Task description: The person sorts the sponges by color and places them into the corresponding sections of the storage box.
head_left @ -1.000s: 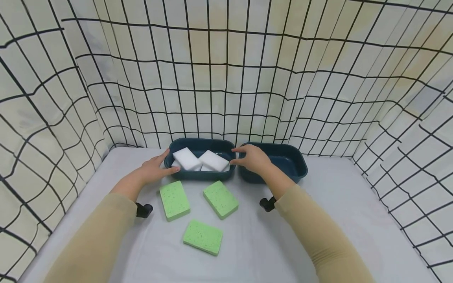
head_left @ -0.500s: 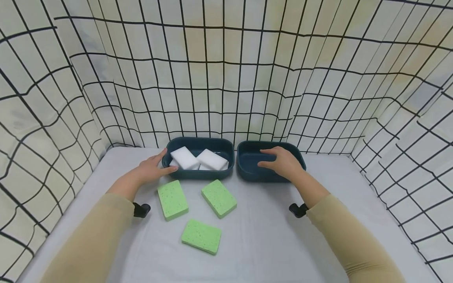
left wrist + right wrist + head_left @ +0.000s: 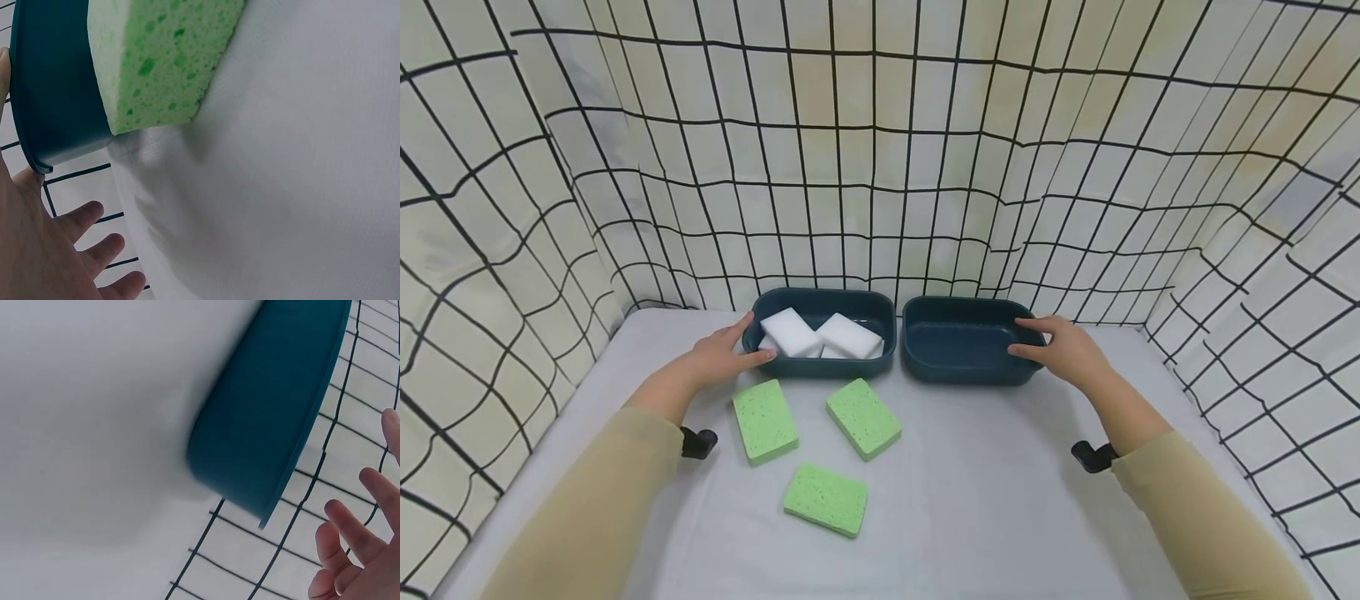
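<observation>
"So, where's the left hand (image 3: 715, 360)?"

"At the outer end of the left tub (image 3: 835, 368), thumb at the front of the rim, index finger farther back on that same end. Its grip is slack: the fingers touch the tub without clenching. In the left wrist view, the other three fingers fan out beyond the end."

"And the right hand (image 3: 1067, 352)?"

"At the outer end of the right tub (image 3: 962, 337), unclenched, thumb and index finger apart. From the right wrist its fingers look spread beside the tub, though I can't fairly tell whether any tip touches the rim."

"How do the tubs stand?"

"Side by side, a narrow gap between them, near the black wire grid (image 3: 874, 127) at the back."

"What's in the left one?"

"White sponges (image 3: 792, 332). Two lie tilted on top, with parts of others showing underneath."

"And the green sponges (image 3: 863, 418)?"

"Three of them, on the white cloth (image 3: 970, 500). Two are just in front of the left tub, apart from each other; the third lies nearer the person, between the tan sleeves (image 3: 580, 508)."
</observation>
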`<state>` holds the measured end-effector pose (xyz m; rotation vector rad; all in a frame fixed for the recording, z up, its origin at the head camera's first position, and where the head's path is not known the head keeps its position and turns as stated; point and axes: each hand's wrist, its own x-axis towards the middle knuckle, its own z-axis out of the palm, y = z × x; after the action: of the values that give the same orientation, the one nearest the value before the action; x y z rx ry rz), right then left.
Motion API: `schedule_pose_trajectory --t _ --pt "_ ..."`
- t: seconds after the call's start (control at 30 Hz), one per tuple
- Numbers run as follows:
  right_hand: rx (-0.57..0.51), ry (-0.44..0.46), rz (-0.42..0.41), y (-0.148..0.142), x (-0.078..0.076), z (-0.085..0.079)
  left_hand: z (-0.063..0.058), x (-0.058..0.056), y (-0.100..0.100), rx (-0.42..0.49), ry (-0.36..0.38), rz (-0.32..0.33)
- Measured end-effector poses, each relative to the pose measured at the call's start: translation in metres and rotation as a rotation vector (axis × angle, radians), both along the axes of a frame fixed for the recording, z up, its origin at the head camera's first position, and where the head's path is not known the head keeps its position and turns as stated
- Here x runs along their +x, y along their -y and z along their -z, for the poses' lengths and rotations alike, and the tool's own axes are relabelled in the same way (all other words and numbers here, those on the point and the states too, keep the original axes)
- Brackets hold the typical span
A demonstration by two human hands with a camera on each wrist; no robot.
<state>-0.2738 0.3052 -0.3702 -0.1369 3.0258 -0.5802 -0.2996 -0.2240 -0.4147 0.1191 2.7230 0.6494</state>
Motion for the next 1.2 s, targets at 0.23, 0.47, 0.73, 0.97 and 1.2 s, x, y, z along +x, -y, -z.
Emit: schedule_pose_trajectory --t 0.23,0.47,0.73,0.97,1.2 --pt "-0.016 0.0 0.031 -0.012 0.003 0.002 -0.001 0.001 0.0 0.008 0.002 0.003" --pt "-0.043 0.029 0.053 -0.019 0.001 0.008 -0.006 0.003 -0.002 0.009 0.0 0.006" --pt "-0.097 0.09 0.047 -0.032 -0.009 0.028 -0.006 0.004 -0.001 0.002 0.002 0.002" --pt "-0.187 0.17 0.023 -0.042 -0.014 0.048 -0.003 0.003 0.0 0.008 0.003 0.0" --pt "-0.265 0.225 0.037 -0.045 -0.017 0.059 -0.002 0.003 0.0 0.012 -0.002 -0.003"
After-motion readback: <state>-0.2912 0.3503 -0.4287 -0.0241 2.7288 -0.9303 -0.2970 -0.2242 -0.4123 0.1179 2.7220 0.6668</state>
